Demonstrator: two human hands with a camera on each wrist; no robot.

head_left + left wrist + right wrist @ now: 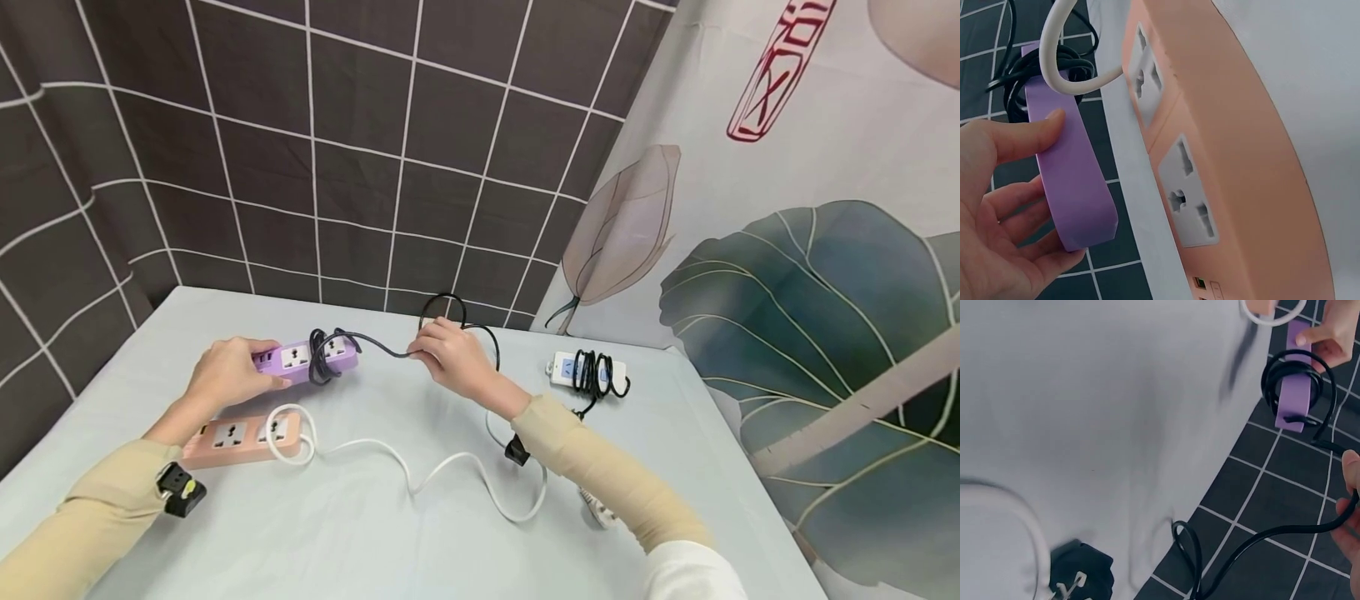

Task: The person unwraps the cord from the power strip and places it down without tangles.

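Note:
My left hand [236, 371] holds a purple power strip [281, 363] by its end, thumb on one side and fingers on the other. Black cord [1016, 84] is looped around the strip's other half. From these loops the cord runs across to my right hand [457, 358], which pinches it [378, 343] between thumb and fingers. Beyond the right hand, the cord makes a loose loop near the table's back edge. In the right wrist view, a black plug [1082, 569] with metal prongs shows at the lower left.
A pink power strip [213, 454] lies in front of the left hand, its white cord [480, 467] winding rightward over the table. A white plug [600, 510] lies partly under the right forearm. At right sits a white power strip [566, 372] wrapped in black cord.

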